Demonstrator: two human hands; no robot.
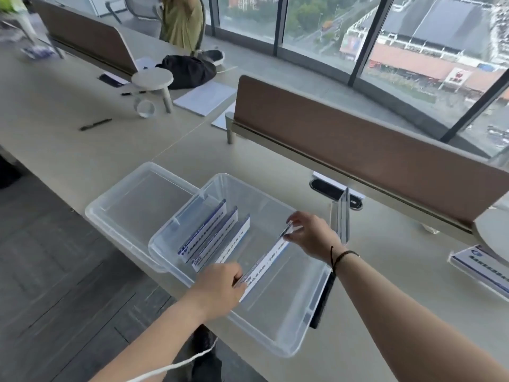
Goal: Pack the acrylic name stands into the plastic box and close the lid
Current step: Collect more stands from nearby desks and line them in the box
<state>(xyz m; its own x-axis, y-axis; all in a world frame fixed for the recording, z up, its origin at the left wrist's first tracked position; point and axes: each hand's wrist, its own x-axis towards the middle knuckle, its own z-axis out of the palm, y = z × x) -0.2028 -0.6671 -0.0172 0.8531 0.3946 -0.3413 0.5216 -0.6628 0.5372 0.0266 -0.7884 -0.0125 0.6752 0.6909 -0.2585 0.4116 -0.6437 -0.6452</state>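
A clear plastic box (278,351) sits at the desk's near edge. Three acrylic name stands (213,237) with blue-and-white labels stand in a row at its left end. Both hands hold a fourth acrylic name stand (264,264) inside the box, to the right of that row. My left hand (217,290) grips its near end and my right hand (309,234) pinches its far end. The clear lid (124,205) lies upside down on the desk, left of the box and partly under it. Another name stand (341,216) stands right of the box, and one more (479,268) lies at the far right.
A brown desk divider (371,150) runs behind the box, with a cable port (330,190) at its foot. Farther left lie papers (203,97), a small white stool-shaped stand (153,78), a pen (95,124) and a black bag (187,70). A person (181,20) stands at the back.
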